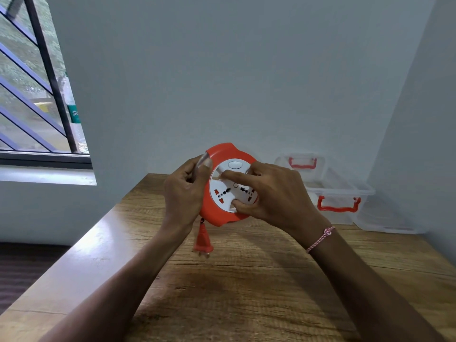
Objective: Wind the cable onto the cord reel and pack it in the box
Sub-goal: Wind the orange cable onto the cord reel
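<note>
I hold an orange round cord reel (222, 154) with a white socket face above the wooden table (246, 280). My left hand (185, 191) grips the reel's left rim, thumb on its top edge. My right hand (274, 196) lies over the white face, with its index finger stretched across the top and its thumb pressed at the lower edge. The orange plug (202, 240) dangles just under the reel on a very short bit of cable; the remaining cable is hidden inside. A clear plastic box (345, 191) with red latches stands open at the back right of the table.
The box's clear lid (302, 161) with a red latch leans behind it against the wall. A window with dark bars (37, 82) is at the left. The table's left edge (81, 245) drops to a dark floor. Grey walls close the back and right.
</note>
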Demonstrator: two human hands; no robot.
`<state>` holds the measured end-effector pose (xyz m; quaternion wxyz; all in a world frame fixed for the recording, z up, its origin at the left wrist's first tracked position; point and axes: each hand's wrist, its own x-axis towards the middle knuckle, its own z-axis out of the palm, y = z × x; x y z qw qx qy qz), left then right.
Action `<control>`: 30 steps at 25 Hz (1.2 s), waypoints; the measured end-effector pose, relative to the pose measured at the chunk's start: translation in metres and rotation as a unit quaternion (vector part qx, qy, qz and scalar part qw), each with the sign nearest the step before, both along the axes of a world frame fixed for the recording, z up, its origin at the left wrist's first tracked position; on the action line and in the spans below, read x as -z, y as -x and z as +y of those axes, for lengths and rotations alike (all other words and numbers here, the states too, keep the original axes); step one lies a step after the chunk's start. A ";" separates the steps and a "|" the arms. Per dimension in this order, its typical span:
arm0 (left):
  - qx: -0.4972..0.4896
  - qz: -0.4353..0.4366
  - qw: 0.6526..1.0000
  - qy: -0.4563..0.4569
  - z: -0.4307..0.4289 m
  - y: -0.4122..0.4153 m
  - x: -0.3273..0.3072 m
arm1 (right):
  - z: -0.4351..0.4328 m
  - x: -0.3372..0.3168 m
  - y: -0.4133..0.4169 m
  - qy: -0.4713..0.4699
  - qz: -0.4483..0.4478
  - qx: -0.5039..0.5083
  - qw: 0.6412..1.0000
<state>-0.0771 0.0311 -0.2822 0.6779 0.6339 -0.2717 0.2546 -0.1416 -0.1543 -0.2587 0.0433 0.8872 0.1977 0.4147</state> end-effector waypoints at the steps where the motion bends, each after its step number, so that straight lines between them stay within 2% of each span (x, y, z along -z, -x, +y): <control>1: 0.002 0.003 1.000 0.002 0.001 0.000 -0.001 | 0.001 0.002 -0.001 -0.008 -0.001 -0.003 1.000; 8: -0.016 0.054 0.998 0.035 0.002 -0.006 0.001 | -0.004 0.002 -0.005 -0.020 -0.024 -0.027 0.999; 11: -0.030 0.074 0.995 0.055 0.004 -0.012 0.002 | -0.010 0.000 -0.003 -0.131 -0.097 -0.050 0.985; 12: -0.035 0.083 0.994 0.060 0.005 -0.013 0.003 | -0.008 0.000 -0.004 -0.209 -0.112 -0.058 0.970; 14: -0.040 0.103 0.992 0.069 0.005 -0.016 0.004 | -0.002 0.005 -0.005 -0.401 -0.088 -0.073 0.909; 16: -0.044 0.124 0.988 0.075 0.004 -0.019 0.008 | 0.004 0.013 -0.008 -0.554 0.022 -0.081 0.828; 17: -0.046 0.135 0.987 0.080 0.004 -0.020 0.009 | 0.007 0.017 -0.009 -0.598 0.092 -0.085 0.792; 20: -0.043 0.167 0.981 0.084 0.003 -0.026 0.016 | 0.015 0.028 -0.011 -0.628 0.264 -0.125 0.722; 22: -0.041 0.187 0.978 0.081 0.001 -0.029 0.019 | 0.020 0.033 -0.014 -0.622 0.321 -0.166 0.695; 26: -0.023 0.196 0.977 0.075 0.000 -0.030 0.020 | 0.023 0.035 -0.014 -0.637 0.336 -0.208 0.662; 30: -0.007 0.196 0.979 0.060 -0.003 -0.028 0.020 | 0.020 0.032 -0.012 -0.644 0.335 -0.215 0.654</control>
